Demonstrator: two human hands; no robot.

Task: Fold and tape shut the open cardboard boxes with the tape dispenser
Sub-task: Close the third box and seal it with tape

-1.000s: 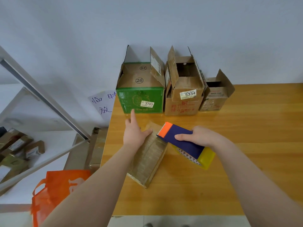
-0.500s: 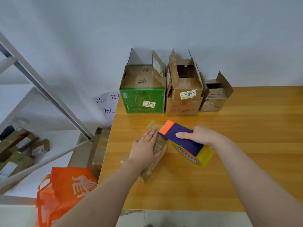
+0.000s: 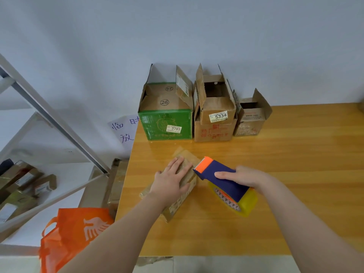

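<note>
A small flat cardboard box [image 3: 188, 164], covered in clear tape, lies on the wooden table [image 3: 285, 164]. My left hand [image 3: 171, 182] presses flat on top of it, fingers straight. My right hand [image 3: 244, 177] grips the tape dispenser [image 3: 220, 176], blue with an orange front and a yellow tape roll. Its orange blade end sits at the box's right edge. Three open boxes stand at the back by the wall: a green one [image 3: 167, 123], a brown one [image 3: 215, 131] labelled 5334, and a small brown one [image 3: 250, 119].
Left of the table stands a white metal shelf [image 3: 45, 115] holding several parcels [image 3: 23, 182]. An orange bag [image 3: 72, 233] sits on the floor at the table's front left corner. A paper sign [image 3: 126, 131] hangs on the wall behind the table's left edge.
My left hand slid back from the box's far end onto its middle and now presses flat. The dispenser drew slightly right, its blade coming off the box top to its right edge.
</note>
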